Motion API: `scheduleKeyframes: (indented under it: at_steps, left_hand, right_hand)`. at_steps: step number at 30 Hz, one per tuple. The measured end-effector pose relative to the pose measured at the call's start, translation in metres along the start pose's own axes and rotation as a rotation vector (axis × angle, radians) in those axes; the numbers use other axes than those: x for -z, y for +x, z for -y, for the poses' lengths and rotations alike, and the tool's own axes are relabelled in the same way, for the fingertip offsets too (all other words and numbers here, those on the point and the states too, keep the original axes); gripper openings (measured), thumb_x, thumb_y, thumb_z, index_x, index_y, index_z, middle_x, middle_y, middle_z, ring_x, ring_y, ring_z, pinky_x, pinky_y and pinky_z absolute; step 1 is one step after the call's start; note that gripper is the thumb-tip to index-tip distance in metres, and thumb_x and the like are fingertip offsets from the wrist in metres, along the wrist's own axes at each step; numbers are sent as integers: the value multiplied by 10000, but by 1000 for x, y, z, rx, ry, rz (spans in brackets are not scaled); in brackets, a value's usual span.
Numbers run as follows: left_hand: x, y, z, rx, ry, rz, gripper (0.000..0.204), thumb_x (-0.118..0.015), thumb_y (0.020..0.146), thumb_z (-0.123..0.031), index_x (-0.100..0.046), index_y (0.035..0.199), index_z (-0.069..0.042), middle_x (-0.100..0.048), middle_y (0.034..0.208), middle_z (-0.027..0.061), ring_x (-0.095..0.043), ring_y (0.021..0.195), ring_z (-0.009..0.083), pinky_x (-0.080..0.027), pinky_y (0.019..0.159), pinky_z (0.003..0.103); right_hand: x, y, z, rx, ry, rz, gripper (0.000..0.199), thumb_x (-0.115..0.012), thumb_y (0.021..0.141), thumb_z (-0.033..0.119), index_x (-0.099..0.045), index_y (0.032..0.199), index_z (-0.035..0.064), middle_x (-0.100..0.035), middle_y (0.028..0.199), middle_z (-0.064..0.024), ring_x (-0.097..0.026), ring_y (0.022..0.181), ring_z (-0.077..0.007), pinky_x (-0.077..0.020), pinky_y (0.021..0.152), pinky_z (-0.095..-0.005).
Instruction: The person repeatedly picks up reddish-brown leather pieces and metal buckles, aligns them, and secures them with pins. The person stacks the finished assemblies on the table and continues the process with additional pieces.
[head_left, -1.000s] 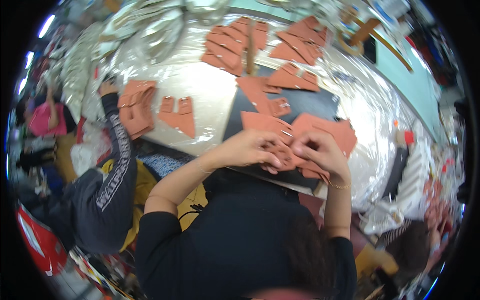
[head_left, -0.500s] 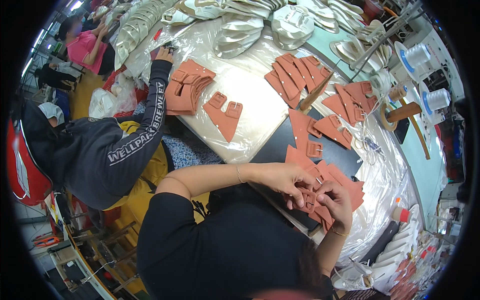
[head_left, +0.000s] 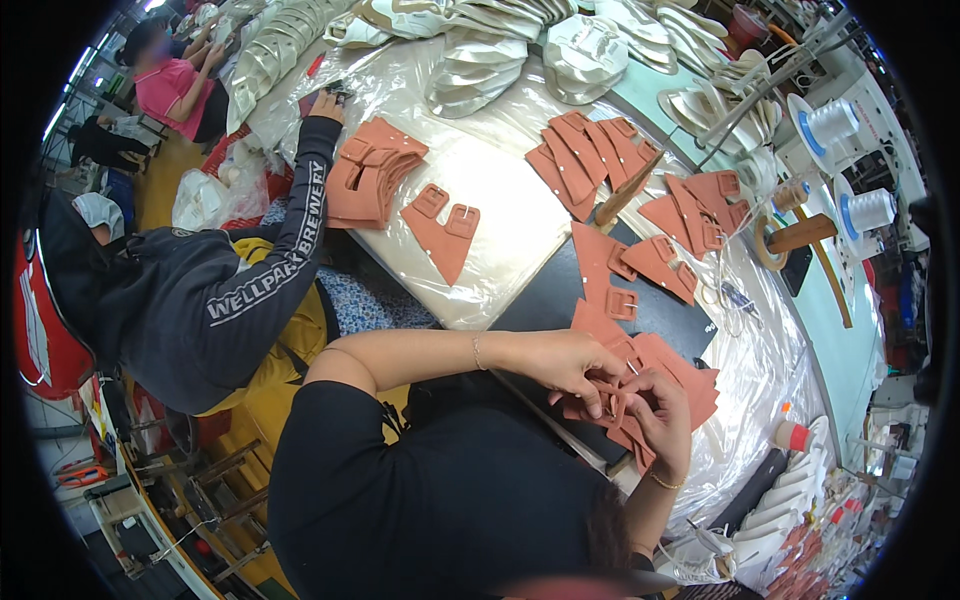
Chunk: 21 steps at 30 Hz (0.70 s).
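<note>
My left hand [head_left: 572, 362] and my right hand [head_left: 658, 408] meet at the near edge of the table, both pinching a terracotta buckled strap piece [head_left: 608, 402]. Its buckle sits between my fingertips, partly covered by them. Under and beyond my hands lie more terracotta pieces [head_left: 678, 370], overlapping in a loose pile. A buckle piece [head_left: 622, 304] and another piece with two buckles [head_left: 660, 268] rest farther off on a dark board [head_left: 545, 300].
Left of me a co-worker's sleeve [head_left: 300, 230] reaches past a terracotta stack [head_left: 372, 180]. A single two-buckle piece [head_left: 440, 232] lies nearby. A wooden stick [head_left: 628, 188] stands among piles. White thread spools [head_left: 832, 124], scissors [head_left: 738, 298] and pale shoe parts [head_left: 585, 55] surround the plastic-covered table.
My fingers have shifted on the strap piece, and its buckle has tilted from facing up to more edge-on. The whole view has moved slightly.
</note>
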<state>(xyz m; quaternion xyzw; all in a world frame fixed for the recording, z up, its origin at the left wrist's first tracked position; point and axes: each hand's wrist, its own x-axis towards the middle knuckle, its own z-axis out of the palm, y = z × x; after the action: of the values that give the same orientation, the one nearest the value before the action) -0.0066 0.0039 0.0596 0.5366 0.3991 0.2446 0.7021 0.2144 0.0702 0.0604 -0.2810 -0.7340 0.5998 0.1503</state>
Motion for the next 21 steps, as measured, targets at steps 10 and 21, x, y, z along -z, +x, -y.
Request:
scheduleKeyframes:
  at_steps: [10, 21]
  left_hand:
    - [4, 3, 2, 45, 11, -192, 329, -721, 832, -201, -607, 1102, -51, -668, 757, 63, -547, 461, 102, -432, 410, 242]
    - [1, 5, -10, -12, -215, -284, 349, -581, 890, 2, -477, 1223, -14, -647, 962, 104, -658, 632, 148, -536, 496, 226]
  right_hand:
    - [-9, 2, 3, 40, -31, -205, 233, -592, 842, -91, -639, 1052, 1, -610, 896, -69, -574, 779, -134, -454, 707, -252]
    - [-17, 13, 26, 391, -609, -477, 273, -706, 797, 49, -644, 1061, 28, -639, 998, -103, -622, 932, -274, -506, 815, -352]
